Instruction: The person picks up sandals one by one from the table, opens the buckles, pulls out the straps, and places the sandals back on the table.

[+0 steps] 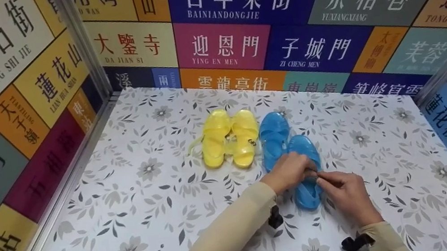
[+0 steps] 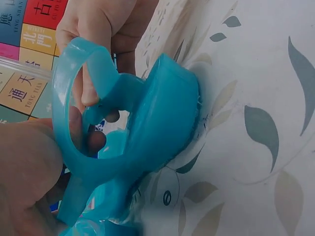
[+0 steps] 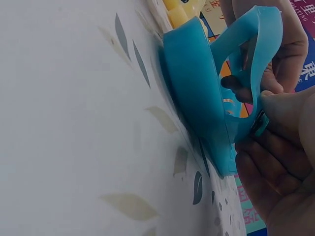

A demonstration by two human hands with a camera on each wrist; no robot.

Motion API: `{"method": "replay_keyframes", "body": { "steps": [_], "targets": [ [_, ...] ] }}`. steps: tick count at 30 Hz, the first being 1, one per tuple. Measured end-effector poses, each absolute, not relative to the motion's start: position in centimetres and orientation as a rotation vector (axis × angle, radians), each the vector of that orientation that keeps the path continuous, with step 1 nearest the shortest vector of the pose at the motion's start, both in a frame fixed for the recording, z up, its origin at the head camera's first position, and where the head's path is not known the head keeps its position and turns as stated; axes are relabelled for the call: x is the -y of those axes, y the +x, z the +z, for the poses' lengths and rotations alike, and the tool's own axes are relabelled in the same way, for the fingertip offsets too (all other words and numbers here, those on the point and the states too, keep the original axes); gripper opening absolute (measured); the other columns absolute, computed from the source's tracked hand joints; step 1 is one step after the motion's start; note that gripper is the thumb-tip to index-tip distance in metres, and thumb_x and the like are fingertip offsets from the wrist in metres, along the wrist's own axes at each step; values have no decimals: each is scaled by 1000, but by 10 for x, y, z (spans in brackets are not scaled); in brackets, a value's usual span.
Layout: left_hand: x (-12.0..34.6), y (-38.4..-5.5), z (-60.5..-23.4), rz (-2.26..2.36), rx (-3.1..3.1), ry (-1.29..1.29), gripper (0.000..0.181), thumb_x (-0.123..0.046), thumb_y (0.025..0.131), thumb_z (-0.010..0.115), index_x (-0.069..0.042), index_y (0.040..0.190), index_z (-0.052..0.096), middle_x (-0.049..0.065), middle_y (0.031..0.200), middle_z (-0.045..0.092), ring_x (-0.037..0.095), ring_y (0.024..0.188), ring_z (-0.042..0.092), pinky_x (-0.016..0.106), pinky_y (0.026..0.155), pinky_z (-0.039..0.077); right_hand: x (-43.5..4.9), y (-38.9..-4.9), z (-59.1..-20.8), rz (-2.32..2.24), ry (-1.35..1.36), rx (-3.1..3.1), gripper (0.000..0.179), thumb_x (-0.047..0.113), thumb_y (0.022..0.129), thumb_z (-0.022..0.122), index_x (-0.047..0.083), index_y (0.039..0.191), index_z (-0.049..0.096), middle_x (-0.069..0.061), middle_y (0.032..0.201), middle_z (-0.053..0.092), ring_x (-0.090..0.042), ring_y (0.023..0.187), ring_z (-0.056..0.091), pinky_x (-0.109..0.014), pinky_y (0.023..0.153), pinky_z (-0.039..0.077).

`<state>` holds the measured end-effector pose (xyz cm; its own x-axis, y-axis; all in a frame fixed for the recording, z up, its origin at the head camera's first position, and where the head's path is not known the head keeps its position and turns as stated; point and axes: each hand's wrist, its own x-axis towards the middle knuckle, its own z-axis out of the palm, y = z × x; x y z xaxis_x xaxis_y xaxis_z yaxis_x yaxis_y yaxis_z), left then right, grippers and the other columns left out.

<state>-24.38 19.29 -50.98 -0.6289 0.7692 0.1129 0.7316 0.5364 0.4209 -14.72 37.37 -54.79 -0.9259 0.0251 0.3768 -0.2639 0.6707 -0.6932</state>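
Note:
A pair of blue jelly sandals lies side by side on the table, and both hands are at the nearer, right-hand blue sandal. My left hand reaches over from the left and pinches its ankle strap. From the right, my right hand pinches the strap's side between thumb and fingers, near a small dark buckle. The fingertips of both hands almost meet there. In the left wrist view the strap loop stands up above the heel. The other blue sandal lies just left, partly behind my left hand.
Left of the blue pair lie two yellow sandals, the left one with its strap sticking out and the right one. A floral cloth covers the table. Panels with printed street names stand behind and at both sides.

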Motion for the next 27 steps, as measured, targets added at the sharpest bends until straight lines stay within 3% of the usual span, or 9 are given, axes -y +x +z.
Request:
{"method": "replay_keyframes", "body": {
  "steps": [9, 14, 22, 27],
  "targets": [
    [-198, -240, -509, 509, -2740, 1426, 20, -33, 107, 63, -26, 104, 82, -12, 83, 71, 7, 77, 63, 22, 74, 52, -374, -148, -548, 1117, 169, 2527, 19, 4, 90, 82, 8, 109, 83, -4, 101, 81, -3, 85, 72, -8, 73, 52],
    [-201, -238, -510, 514, -2705, 1477, 23, -38, 107, 61, -27, 109, 82, -14, 88, 73, 6, 84, 67, 25, 84, 53, -371, -148, -548, 1122, 191, 2524, 16, 4, 89, 83, 15, 99, 85, 1, 93, 80, -5, 77, 71, -11, 68, 51],
    [-198, -240, -505, 603, -2616, 1395, 18, -37, 102, 69, -28, 109, 83, -15, 99, 77, 4, 99, 69, 31, 101, 47, -371, -148, -550, 1099, 202, 2517, 18, 6, 89, 84, 19, 100, 86, 6, 93, 81, -4, 81, 73, -10, 72, 52],
    [-196, -242, -507, 655, -2599, 1380, 19, -36, 102, 69, -26, 113, 82, -14, 98, 77, 3, 93, 69, 26, 92, 50, -371, -148, -548, 1113, 196, 2527, 18, 8, 90, 84, 17, 105, 85, 3, 97, 81, -4, 83, 74, -9, 73, 53]
  ]
}}
